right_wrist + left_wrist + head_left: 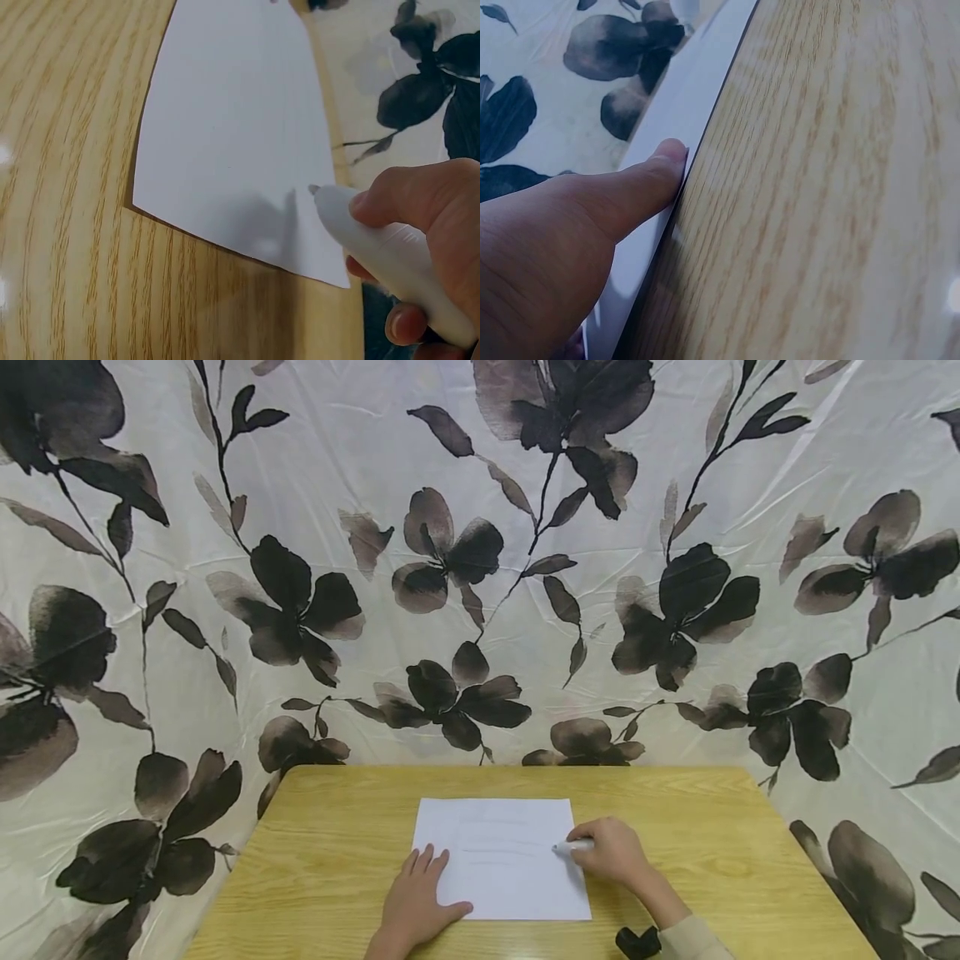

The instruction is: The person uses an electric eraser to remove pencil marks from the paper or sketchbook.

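A white sheet of paper lies on the table with a few faint lines across its middle. Fingers spread, my left hand rests on the sheet's left edge and near corner. In the left wrist view its thumb presses down at the paper's edge. My right hand grips a thick white pen with a small grey tip, thumb on top and fingers curled beneath. That tip points left, over the right side of the sheet near the end of the lines.
The wooden table extends around the paper on all sides. A black object sits near the front edge, beside the right sleeve. Behind the table hangs a white cloth with dark flowers.
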Tool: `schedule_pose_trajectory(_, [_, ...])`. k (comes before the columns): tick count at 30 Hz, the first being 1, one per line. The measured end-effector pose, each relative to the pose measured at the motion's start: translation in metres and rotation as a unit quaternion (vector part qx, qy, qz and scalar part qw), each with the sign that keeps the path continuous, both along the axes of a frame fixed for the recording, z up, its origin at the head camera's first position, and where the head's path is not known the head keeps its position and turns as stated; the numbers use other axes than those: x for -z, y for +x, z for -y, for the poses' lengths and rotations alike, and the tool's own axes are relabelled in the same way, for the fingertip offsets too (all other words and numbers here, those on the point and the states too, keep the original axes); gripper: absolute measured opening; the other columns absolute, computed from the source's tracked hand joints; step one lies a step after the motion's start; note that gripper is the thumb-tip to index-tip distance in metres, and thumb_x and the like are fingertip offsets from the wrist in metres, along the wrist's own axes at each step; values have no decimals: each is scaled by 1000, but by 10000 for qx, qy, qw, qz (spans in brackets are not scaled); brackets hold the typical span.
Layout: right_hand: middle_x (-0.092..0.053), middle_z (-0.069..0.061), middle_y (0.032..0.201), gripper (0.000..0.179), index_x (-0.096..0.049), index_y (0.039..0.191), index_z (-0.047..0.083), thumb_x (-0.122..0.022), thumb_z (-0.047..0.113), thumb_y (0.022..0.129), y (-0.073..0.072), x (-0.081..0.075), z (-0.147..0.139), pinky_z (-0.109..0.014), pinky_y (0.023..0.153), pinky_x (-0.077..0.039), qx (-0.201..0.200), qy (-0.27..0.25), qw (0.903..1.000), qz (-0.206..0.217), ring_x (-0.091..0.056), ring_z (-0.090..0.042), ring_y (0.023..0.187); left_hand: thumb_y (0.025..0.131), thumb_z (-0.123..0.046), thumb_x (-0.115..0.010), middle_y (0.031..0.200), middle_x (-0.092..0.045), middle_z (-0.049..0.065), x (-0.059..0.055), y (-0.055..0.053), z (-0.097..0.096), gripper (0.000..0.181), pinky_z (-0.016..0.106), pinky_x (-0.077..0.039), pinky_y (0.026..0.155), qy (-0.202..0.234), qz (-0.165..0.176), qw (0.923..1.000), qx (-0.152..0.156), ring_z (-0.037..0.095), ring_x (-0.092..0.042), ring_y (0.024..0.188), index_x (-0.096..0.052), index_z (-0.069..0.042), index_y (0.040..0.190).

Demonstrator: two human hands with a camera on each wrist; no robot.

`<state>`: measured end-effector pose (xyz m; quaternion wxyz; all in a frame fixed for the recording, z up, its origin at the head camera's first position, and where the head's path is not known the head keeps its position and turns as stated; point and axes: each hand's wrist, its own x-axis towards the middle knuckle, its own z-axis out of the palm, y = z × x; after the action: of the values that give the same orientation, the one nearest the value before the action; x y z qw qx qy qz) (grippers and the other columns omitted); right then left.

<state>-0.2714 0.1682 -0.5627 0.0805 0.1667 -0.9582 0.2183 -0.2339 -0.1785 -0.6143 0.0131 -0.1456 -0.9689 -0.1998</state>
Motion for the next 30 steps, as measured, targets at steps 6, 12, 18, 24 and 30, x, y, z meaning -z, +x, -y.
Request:
schedule_pose_trajectory(6, [-69, 13, 81, 13, -76, 84, 27, -78, 23, 72, -4, 2, 2, -25, 57, -48, 39, 66, 9998, 156, -59, -4, 69, 73, -74, -64, 146, -40, 25, 0, -1, -1, 97, 60, -27, 110, 57, 35, 10000, -10, 48, -31, 135, -52, -4, 138])
schedule_pose_trajectory(12, [-68, 12, 80, 12, -77, 84, 26, -77, 22, 72, -6, 1, 7, -28, 58, -48, 77, 53, 9997, 232, -57, -5, 68, 73, -73, -65, 145, -41, 26, -4, -1, 2, 96, 60, -27, 110, 55, 33, 10000, -18, 47, -31, 135, -52, -3, 138])
schedule_pose_trajectory(18, [-68, 12, 80, 13, -77, 83, 26, -75, 22, 70, -6, 2, 12, -28, 56, -48, 120, 158, 9994, 269, -57, -6, 69, 72, -73, -65, 145, -41, 25, -2, 2, 4, 96, 60, -28, 109, 18, 24, 10000, -38, 48, -32, 135, -53, -4, 138])
schedule_pose_trajectory(24, [-68, 11, 80, 14, -77, 82, 27, -75, 22, 70, -7, 1, 11, -28, 56, -48, 160, 206, 9993, 276, -58, -7, 70, 73, -73, -65, 145, -41, 25, -1, 0, 2, 96, 60, -28, 109, 13, -6, 10000, 41, 47, -31, 135, -52, -4, 138])
schedule_pose_trajectory(30, [-69, 12, 79, 13, -77, 82, 27, -76, 22, 70, -9, 1, 11, -26, 56, -48, 85, 291, 9994, 137, -58, -6, 69, 72, -74, -64, 146, -41, 24, 5, -2, 2, 97, 58, -27, 110, 28, 12, 10000, -44, 46, -30, 136, -52, -5, 139])
